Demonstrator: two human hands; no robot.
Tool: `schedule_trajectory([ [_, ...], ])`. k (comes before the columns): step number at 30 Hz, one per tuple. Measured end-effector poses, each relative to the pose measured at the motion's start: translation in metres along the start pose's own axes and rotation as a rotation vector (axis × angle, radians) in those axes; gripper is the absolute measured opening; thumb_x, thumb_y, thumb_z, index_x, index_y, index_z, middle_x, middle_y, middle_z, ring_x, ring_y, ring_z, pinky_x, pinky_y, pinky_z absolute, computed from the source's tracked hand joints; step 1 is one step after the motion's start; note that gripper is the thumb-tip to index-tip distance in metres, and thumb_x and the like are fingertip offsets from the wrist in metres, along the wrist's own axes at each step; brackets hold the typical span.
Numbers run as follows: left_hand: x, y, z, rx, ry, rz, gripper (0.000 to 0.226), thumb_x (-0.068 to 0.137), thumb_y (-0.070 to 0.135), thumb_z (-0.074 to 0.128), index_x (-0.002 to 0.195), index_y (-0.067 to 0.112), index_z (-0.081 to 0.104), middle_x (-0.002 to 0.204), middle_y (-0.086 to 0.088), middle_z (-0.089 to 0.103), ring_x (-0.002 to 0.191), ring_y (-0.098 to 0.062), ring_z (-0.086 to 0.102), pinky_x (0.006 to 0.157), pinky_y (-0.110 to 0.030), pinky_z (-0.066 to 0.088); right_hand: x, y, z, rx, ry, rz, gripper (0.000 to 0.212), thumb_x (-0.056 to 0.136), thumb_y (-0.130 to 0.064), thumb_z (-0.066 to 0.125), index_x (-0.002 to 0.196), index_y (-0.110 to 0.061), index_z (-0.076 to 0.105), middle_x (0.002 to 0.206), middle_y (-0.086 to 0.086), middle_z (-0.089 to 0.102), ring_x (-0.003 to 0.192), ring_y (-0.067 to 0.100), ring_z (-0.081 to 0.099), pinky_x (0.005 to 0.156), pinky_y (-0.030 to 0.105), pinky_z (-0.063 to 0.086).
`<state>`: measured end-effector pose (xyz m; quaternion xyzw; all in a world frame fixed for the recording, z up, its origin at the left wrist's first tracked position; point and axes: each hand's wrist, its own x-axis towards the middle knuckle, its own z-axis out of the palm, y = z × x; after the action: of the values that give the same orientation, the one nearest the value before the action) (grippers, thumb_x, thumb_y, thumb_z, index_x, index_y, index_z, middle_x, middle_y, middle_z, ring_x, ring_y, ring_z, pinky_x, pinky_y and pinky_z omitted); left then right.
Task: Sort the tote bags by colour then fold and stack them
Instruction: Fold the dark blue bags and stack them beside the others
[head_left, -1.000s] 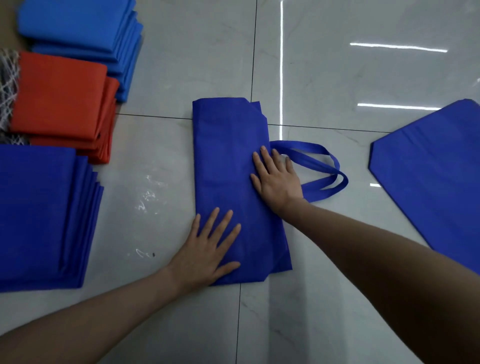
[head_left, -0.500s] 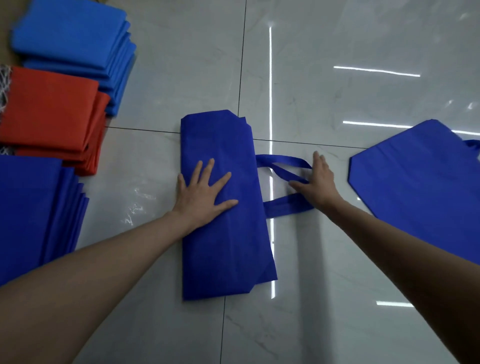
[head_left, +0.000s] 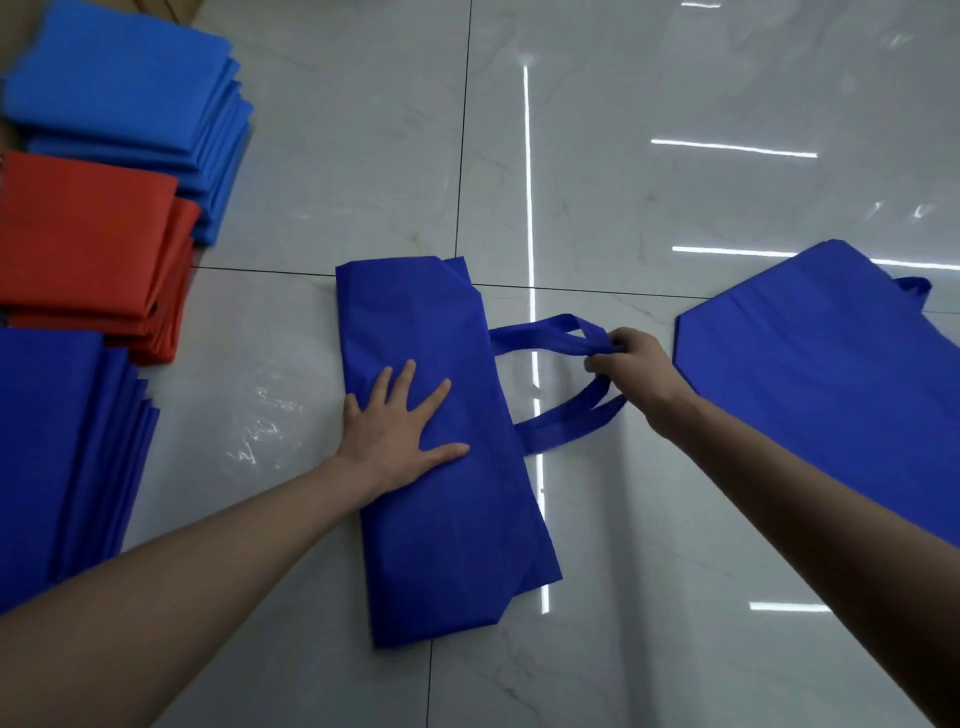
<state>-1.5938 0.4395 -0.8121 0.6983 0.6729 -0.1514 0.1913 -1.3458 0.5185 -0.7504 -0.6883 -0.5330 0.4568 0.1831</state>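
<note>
A dark blue tote bag (head_left: 441, 519), folded into a long strip, lies on the tiled floor in the middle. My left hand (head_left: 400, 431) presses flat on its upper half with fingers spread. Its two handles (head_left: 561, 421) stick out to the right. My right hand (head_left: 631, 364) grips the far end of the handles, lifted slightly off the floor. Another dark blue tote bag (head_left: 831, 395) lies flat at the right.
Three folded stacks sit at the left: light blue bags (head_left: 130, 98) at the top, red-orange bags (head_left: 88, 244) in the middle, dark blue bags (head_left: 62, 457) below. Glossy grey floor tiles (head_left: 675, 571) surround the bag.
My left hand moved up from the bag's lower part to its upper half. My right hand left the bag's body, went to the handles and closed around them.
</note>
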Motion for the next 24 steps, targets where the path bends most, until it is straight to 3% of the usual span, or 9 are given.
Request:
schedule_trajectory([
  [3, -0.007, 0.001, -0.005, -0.041, 0.050, 0.020, 0.064, 0.092, 0.064, 0.022, 0.149, 0.037, 0.009, 0.158, 0.000, 0.003, 0.144, -0.025, 0.008, 0.110, -0.050, 0.021, -0.028, -0.032, 0.009, -0.313, 0.035, -0.238, 0.011, 0.086, -0.012, 0.051, 0.096, -0.011, 0.053, 0.079, -0.001, 0.056, 0.069, 0.019, 0.052, 0.061, 0.032, 0.043],
  [5, -0.005, -0.007, -0.012, -0.215, 0.144, 0.038, 0.050, 0.100, 0.045, 0.027, 0.144, 0.024, 0.034, 0.151, -0.002, 0.031, 0.134, -0.024, 0.032, 0.105, -0.041, 0.033, -0.048, -0.047, 0.028, -0.469, 0.052, -0.334, 0.013, 0.088, -0.013, 0.046, 0.101, -0.014, 0.048, 0.083, -0.002, 0.056, 0.074, 0.023, 0.054, 0.062, 0.033, 0.042],
  [8, 0.005, -0.027, -0.019, -0.575, 0.232, 0.034, 0.039, 0.101, 0.026, 0.035, 0.103, -0.003, 0.060, 0.110, -0.015, 0.061, 0.101, -0.025, 0.053, 0.089, -0.036, 0.041, -0.066, -0.054, 0.071, -0.599, 0.063, -0.466, 0.014, 0.092, -0.013, 0.041, 0.106, -0.012, 0.046, 0.088, 0.005, 0.060, 0.074, 0.028, 0.053, 0.060, 0.033, 0.036],
  [10, 0.011, -0.038, -0.018, -0.723, 0.281, -0.034, 0.043, 0.099, 0.026, 0.040, 0.084, -0.008, 0.061, 0.092, -0.020, 0.063, 0.090, -0.027, 0.054, 0.084, -0.038, 0.042, -0.070, -0.050, 0.101, -0.627, 0.044, -0.526, 0.016, 0.095, -0.014, 0.041, 0.107, -0.009, 0.049, 0.098, 0.007, 0.063, 0.082, 0.029, 0.056, 0.065, 0.035, 0.042],
  [12, 0.013, -0.045, -0.017, -0.885, 0.291, -0.151, 0.046, 0.099, 0.032, 0.042, 0.083, -0.001, 0.070, 0.096, -0.017, 0.067, 0.095, -0.027, 0.058, 0.089, -0.037, 0.044, -0.069, -0.043, 0.128, -0.564, -0.025, -0.535, 0.021, 0.095, -0.015, 0.044, 0.113, -0.009, 0.051, 0.108, 0.008, 0.062, 0.093, 0.026, 0.055, 0.076, 0.036, 0.046],
  [15, 0.014, -0.048, -0.017, -1.080, 0.154, -0.315, 0.046, 0.093, 0.052, 0.043, 0.076, 0.018, 0.069, 0.104, -0.012, 0.067, 0.104, -0.030, 0.057, 0.101, -0.040, 0.041, -0.066, -0.033, 0.157, -0.495, -0.215, -0.542, 0.039, 0.090, -0.019, 0.052, 0.128, -0.008, 0.045, 0.120, 0.007, 0.055, 0.108, 0.025, 0.046, 0.090, 0.033, 0.039],
  [18, 0.018, -0.050, -0.013, -1.149, 0.021, -0.380, 0.046, 0.087, 0.057, 0.051, 0.084, 0.013, 0.066, 0.105, -0.007, 0.064, 0.106, -0.029, 0.057, 0.100, -0.038, 0.042, -0.063, -0.025, 0.168, -0.441, -0.387, -0.484, 0.051, 0.086, -0.017, 0.054, 0.134, -0.005, 0.038, 0.124, 0.010, 0.049, 0.119, 0.026, 0.036, 0.100, 0.032, 0.034],
  [21, 0.021, -0.053, -0.009, -1.104, -0.015, -0.272, 0.032, 0.084, 0.041, 0.064, 0.086, 0.010, 0.071, 0.101, -0.009, 0.069, 0.105, -0.028, 0.060, 0.099, -0.043, 0.044, -0.060, -0.015, 0.166, -0.446, -0.428, -0.512, 0.058, 0.085, -0.013, 0.052, 0.140, -0.007, 0.033, 0.138, 0.008, 0.036, 0.126, 0.023, 0.029, 0.104, 0.030, 0.033],
  [24, 0.022, -0.053, -0.007, -0.841, 0.041, -0.207, 0.023, 0.086, 0.036, 0.064, 0.092, 0.016, 0.073, 0.108, -0.003, 0.067, 0.110, -0.023, 0.056, 0.100, -0.036, 0.041, -0.058, -0.002, 0.154, -0.551, -0.403, -0.618, 0.058, 0.089, -0.018, 0.051, 0.142, -0.008, 0.032, 0.142, 0.007, 0.030, 0.125, 0.022, 0.031, 0.103, 0.029, 0.036],
])
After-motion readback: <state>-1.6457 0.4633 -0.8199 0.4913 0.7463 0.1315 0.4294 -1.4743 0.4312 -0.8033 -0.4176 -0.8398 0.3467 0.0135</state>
